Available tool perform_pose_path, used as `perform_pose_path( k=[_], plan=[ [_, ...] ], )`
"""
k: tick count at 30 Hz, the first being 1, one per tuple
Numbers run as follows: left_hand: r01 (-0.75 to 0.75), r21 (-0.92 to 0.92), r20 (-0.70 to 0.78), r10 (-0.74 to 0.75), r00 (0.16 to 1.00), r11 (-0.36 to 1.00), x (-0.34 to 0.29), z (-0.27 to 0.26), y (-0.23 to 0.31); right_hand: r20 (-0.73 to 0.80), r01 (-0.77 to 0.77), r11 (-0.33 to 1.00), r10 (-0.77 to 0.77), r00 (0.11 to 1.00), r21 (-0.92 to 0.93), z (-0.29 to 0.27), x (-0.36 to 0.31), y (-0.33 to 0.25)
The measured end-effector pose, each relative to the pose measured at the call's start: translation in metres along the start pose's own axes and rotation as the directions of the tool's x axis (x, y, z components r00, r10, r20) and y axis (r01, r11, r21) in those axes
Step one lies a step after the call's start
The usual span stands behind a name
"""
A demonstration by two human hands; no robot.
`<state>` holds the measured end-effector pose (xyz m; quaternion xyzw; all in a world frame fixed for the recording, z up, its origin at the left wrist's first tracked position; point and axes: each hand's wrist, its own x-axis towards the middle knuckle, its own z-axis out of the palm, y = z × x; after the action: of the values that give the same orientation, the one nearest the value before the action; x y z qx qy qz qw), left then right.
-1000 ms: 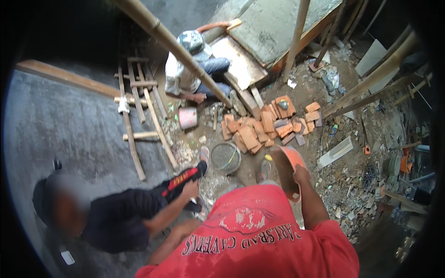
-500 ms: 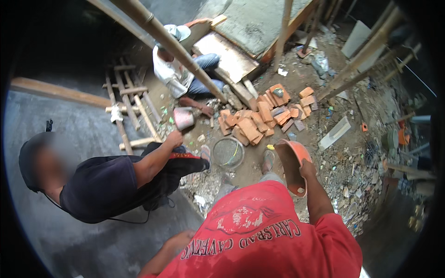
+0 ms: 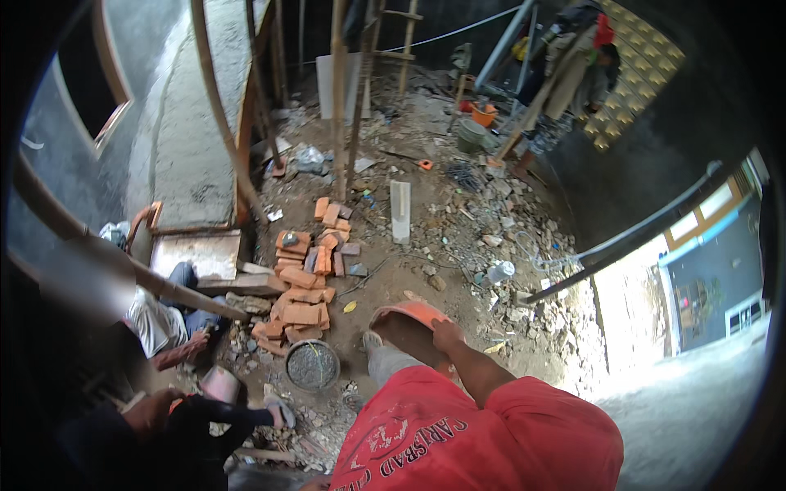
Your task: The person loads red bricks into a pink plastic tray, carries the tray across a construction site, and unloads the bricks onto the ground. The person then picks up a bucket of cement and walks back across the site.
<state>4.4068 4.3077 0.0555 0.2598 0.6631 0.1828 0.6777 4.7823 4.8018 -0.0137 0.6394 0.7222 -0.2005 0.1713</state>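
Note:
My right hand [image 3: 446,334] is closed on the rim of an orange tub [image 3: 422,311], which hangs tilted beside my right leg with its hollow side showing. My red shirt covers part of the tub's lower side. Of my left hand [image 3: 315,484], only a sliver shows at the lower edge, its fingers hidden. A round bucket [image 3: 313,366] filled with grey mix stands on the ground ahead to my left. Beyond it lies a heap of orange bricks [image 3: 301,295].
On the left a person in a white shirt [image 3: 164,323] sits low; a dark-clothed person [image 3: 139,434] is nearer, beside a pinkish bucket [image 3: 219,385]. Bamboo poles [image 3: 338,98] stand ahead. Rubble [image 3: 508,221] covers the right, with a pale board [image 3: 400,211] among it.
My view has swung to the right, bringing a bright opening into sight. The tub stays in my right hand and now sits ahead of me. My left hand has nearly left the picture.

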Motion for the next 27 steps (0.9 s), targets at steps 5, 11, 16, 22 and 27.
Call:
perform_pose_path(
  k=[5,11,16,22,27],
  plan=[
    [-0.128,-0.429,0.115,0.194,0.974,0.894,-0.003,-0.049,0.107,0.099,-0.106,0.993,0.1,0.99,0.053,0.103,-0.033,0.067],
    [0.06,-0.344,-0.522,-0.244,0.817,0.937,0.127,-0.012,-0.086,0.184,-0.056,0.998,0.048,0.982,0.041,0.171,-0.004,0.065],
    [0.401,0.005,-0.719,-0.276,0.638,0.916,0.18,-0.013,-0.116,0.311,-0.013,0.998,-0.007,0.95,0.064,0.158,-0.05,0.077],
    [0.356,0.133,-0.412,-0.275,0.869,0.925,0.181,-0.077,-0.156,0.254,0.062,0.998,-0.06,0.965,-0.001,0.168,-0.095,0.072],
    [0.474,0.262,-0.416,-0.345,0.842,0.841,0.269,-0.173,-0.311,0.177,-0.005,1.0,0.007,0.984,-0.013,0.193,-0.128,0.069]
  ],
)
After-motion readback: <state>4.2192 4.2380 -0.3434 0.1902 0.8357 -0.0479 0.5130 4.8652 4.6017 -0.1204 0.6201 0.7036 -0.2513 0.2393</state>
